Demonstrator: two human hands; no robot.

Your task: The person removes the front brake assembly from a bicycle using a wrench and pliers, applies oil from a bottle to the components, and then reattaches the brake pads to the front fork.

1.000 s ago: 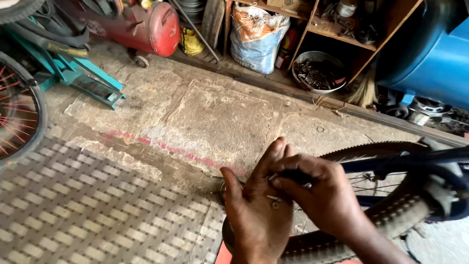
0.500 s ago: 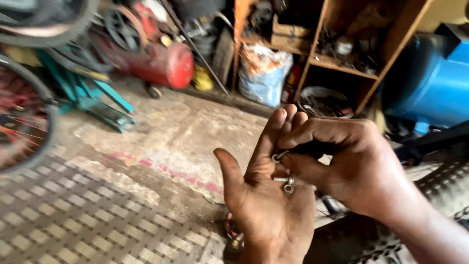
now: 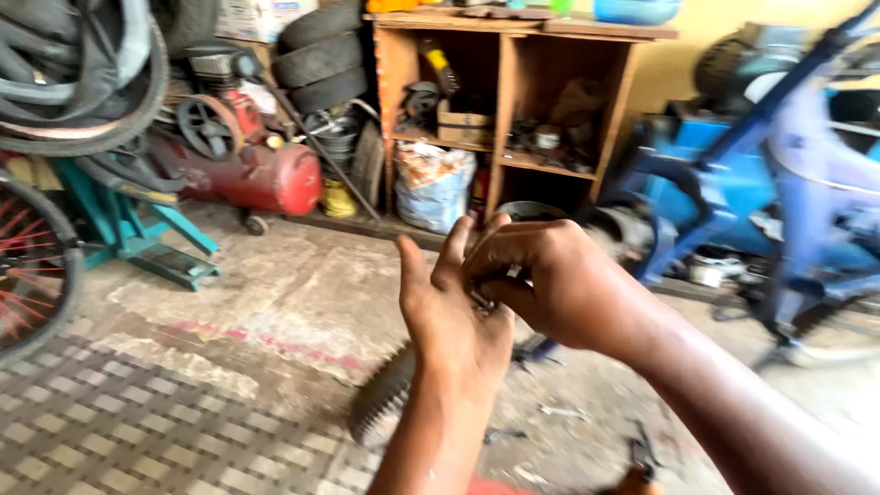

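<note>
In the open left palm [image 3: 454, 316] lie small metal parts [image 3: 481, 298], right hand [image 3: 550, 284] fingertips pinching one from just beside, left fingers spread.

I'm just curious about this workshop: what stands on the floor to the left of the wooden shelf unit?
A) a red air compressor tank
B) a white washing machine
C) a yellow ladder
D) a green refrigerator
A: a red air compressor tank with a belt wheel on top sits on the floor left of the wooden shelf unit, behind the raised left hand and right hand.
</note>
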